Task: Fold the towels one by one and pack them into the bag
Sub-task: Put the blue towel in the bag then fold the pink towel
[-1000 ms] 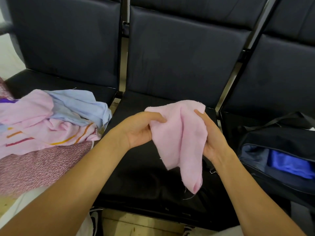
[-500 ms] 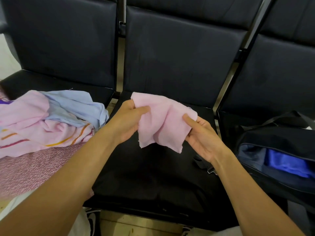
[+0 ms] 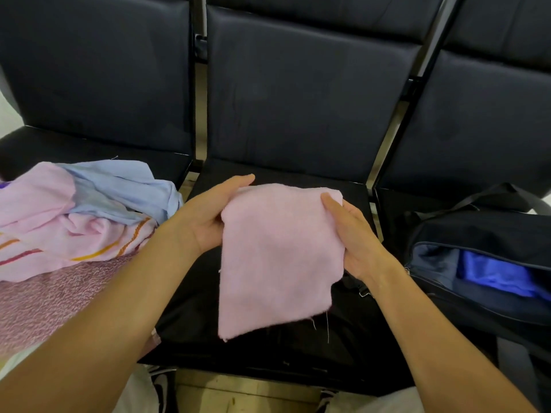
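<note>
A small pink towel [image 3: 277,257] hangs flat and folded over the middle black seat, held up between both hands. My left hand [image 3: 205,216] grips its upper left edge, with the fingers behind the cloth. My right hand [image 3: 351,236] grips the upper right edge, thumb on the front. A dark bag [image 3: 477,231] stands open on the right seat with a blue towel [image 3: 492,275] inside. A heap of towels lies on the left seat: a pink striped one [image 3: 74,239], a light blue one [image 3: 119,186] and a mauve textured one [image 3: 44,302].
Three black padded chairs [image 3: 298,99] stand in a row with metal frames between them. The middle seat [image 3: 268,347] lies under the held towel. The bag's strap [image 3: 489,195] arches over the right seat. Tiled floor and shoes show at the bottom edge.
The bunched pink towel has been spread out and now hangs as a flat panel. Both hands moved apart to its upper edges.
</note>
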A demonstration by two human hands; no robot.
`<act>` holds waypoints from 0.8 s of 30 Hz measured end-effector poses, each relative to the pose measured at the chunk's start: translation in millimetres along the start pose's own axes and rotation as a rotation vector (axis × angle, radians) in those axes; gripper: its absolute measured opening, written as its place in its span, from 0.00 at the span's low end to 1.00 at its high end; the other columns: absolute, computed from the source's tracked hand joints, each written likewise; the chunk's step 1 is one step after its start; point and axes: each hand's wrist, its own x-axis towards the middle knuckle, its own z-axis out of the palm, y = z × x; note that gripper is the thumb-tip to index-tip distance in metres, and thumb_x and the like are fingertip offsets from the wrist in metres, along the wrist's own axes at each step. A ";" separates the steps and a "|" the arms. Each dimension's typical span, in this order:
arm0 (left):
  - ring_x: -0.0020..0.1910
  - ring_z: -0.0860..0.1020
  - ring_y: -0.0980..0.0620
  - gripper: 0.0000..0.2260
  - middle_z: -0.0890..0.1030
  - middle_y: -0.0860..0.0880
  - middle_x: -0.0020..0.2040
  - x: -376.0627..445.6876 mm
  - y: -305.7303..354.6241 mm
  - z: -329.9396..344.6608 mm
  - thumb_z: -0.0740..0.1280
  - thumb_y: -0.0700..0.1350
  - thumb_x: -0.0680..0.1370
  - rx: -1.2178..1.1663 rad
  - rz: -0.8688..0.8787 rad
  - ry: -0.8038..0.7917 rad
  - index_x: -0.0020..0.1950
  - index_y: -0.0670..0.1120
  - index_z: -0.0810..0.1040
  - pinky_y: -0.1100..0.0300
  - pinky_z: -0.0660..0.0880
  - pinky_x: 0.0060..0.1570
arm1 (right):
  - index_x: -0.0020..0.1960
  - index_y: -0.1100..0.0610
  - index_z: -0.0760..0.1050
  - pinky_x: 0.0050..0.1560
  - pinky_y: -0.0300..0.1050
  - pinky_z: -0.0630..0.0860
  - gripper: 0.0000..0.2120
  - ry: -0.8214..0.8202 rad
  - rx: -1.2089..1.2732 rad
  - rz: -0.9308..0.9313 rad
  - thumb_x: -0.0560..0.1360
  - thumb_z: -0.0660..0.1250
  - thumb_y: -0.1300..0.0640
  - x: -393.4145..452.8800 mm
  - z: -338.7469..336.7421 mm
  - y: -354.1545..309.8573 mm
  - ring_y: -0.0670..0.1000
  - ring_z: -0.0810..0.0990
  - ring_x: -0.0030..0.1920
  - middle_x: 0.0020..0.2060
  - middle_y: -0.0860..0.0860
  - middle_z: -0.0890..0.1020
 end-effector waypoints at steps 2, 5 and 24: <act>0.51 0.83 0.48 0.16 0.84 0.43 0.54 4.2 -2.5 0.1 0.72 0.44 0.74 -0.027 0.004 -0.038 0.61 0.44 0.80 0.53 0.81 0.46 | 0.60 0.51 0.79 0.48 0.48 0.82 0.11 -0.025 0.049 0.007 0.80 0.65 0.49 0.4 -3.8 -0.4 0.51 0.85 0.53 0.53 0.50 0.86; 0.55 0.82 0.47 0.16 0.82 0.44 0.58 10.7 -5.1 -1.8 0.70 0.40 0.76 0.093 0.052 -0.016 0.63 0.43 0.78 0.51 0.81 0.51 | 0.64 0.51 0.78 0.55 0.57 0.82 0.16 -0.078 0.071 0.030 0.77 0.70 0.53 1.2 -9.1 0.5 0.55 0.84 0.57 0.56 0.52 0.84; 0.46 0.82 0.49 0.10 0.84 0.47 0.48 9.4 -5.2 1.6 0.64 0.37 0.79 0.312 0.405 0.076 0.55 0.48 0.81 0.56 0.80 0.41 | 0.62 0.49 0.79 0.52 0.50 0.82 0.14 -0.013 -0.020 -0.135 0.84 0.57 0.59 -2.0 -6.1 -1.5 0.52 0.84 0.54 0.55 0.50 0.85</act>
